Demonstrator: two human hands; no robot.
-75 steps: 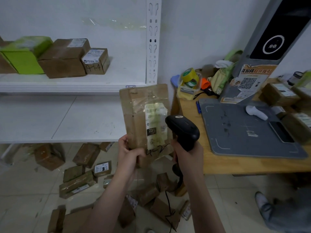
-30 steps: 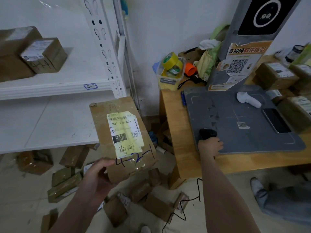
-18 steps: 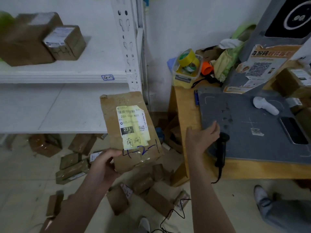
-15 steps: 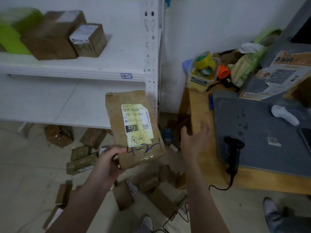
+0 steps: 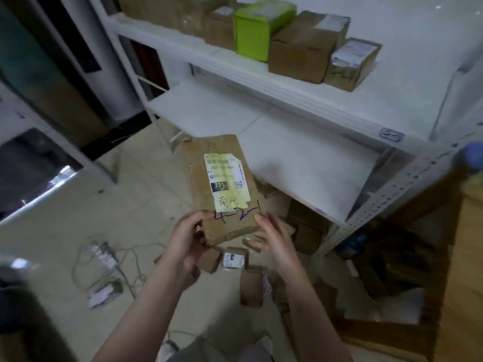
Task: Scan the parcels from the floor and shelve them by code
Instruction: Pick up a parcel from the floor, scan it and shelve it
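Parcel [image 5: 222,186] marked 4-2-1 hangs over the floor [image 5: 104,218] before the lower board of the shelf [image 5: 300,158], left hand [image 5: 185,241] and right hand [image 5: 271,239] both pinching its near end. Held so low, it could tip out; the shelf tag [image 5: 391,134] is too blurred to read, so misfiling seems possible.

This is the storeroom of a small parcel depot or pick-up point. A white steel shelving rack [image 5: 300,158] with slotted uprights carries taped cardboard cartons [image 5: 300,48] and a green box [image 5: 256,27] in a row, and a small handwritten tag [image 5: 391,134] is stuck on the front edge of its upper shelf. More small parcels [image 5: 251,286] lie scattered on the pale tiled floor [image 5: 104,205] under and before the rack, and the brown parcel [image 5: 198,178] held up in front bears a printed courier label [image 5: 226,181] with a barcode and the pen-written code 4-2-1 [image 5: 237,212].
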